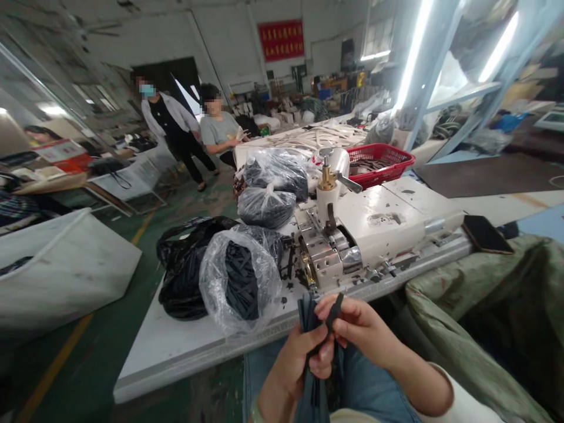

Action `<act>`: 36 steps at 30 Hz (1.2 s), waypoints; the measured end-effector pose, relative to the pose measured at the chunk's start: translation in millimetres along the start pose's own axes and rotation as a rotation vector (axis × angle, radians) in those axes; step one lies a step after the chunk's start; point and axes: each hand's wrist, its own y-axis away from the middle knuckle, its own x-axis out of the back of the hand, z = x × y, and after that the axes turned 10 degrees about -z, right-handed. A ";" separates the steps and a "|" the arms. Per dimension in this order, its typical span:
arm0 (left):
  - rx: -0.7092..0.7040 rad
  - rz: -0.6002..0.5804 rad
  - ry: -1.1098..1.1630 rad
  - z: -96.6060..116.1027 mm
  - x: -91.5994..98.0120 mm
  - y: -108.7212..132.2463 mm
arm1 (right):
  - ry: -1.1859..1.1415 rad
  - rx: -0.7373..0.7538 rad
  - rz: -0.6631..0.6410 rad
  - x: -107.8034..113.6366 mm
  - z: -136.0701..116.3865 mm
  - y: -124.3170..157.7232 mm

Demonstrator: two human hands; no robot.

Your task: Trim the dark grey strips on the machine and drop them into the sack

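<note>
Green factory floor (74, 376) spreads around our white worktop (176, 358), where we see a sewing machine (352, 235) and, beside it, a clear plastic bag (215, 276) full of black strips (241, 288). Just in front of the worktop edge, our left hand (291, 364) has its grip clenched around a bundle of black strips (311, 314), which hangs down. Our right hand (365, 332) keeps a tight grip on one black strip (335, 311), close beside this bundle, between the fingers.

Sewing workshop w/ industrial sewing machine (348, 235), bagged blk strips (241, 282), red plastic basket (379, 164), green-painted flr (83, 288).
</note>
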 end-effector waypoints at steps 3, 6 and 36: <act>-0.006 -0.057 0.001 -6.0 0.3 -3.2 | -0.026 -0.014 0.008 -3.3 10.5 -1.3; -0.011 -0.005 -0.043 -10.8 0.0 -5.3 | 0.014 -0.021 0.076 -1.6 7.5 -6.5; -0.117 0.114 -0.007 6.6 16.0 1.1 | 0.128 0.164 0.924 68.2 -22.5 -42.4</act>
